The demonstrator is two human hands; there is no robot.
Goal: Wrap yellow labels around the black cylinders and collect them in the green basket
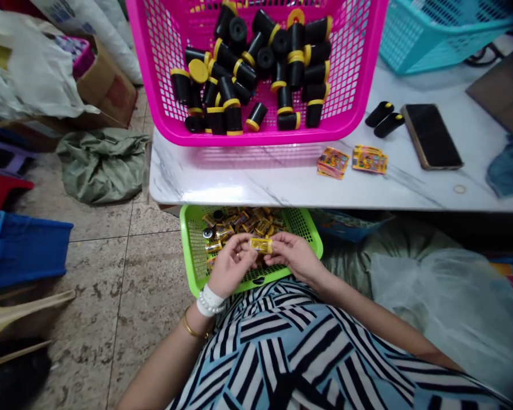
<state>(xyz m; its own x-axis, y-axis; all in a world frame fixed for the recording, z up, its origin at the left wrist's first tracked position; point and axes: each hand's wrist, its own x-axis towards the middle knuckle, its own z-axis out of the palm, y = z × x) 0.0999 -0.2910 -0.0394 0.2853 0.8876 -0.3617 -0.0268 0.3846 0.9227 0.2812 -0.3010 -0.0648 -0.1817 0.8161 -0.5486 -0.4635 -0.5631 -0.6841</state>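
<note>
My left hand (235,263) and my right hand (297,256) pinch the two ends of a small yellow labelled cylinder (260,246). They hold it level over a green basket (188,256) on my lap. Inside that basket lie many similar yellow-wrapped cylinders (263,225), along with a few dark round pieces. On the table edge above stands a pink basket (256,138) full of black cylinders with yellow caps (241,74). Two small stacks of printed yellow labels (333,162) lie to the right of it.
A phone (432,136) and two black cylinders (385,119) rest on the marble-patterned table (239,179). A turquoise basket (431,45) stands at the back right. On the floor to the left are a blue bin (25,250), a green sack (105,165) and a cardboard box (106,85).
</note>
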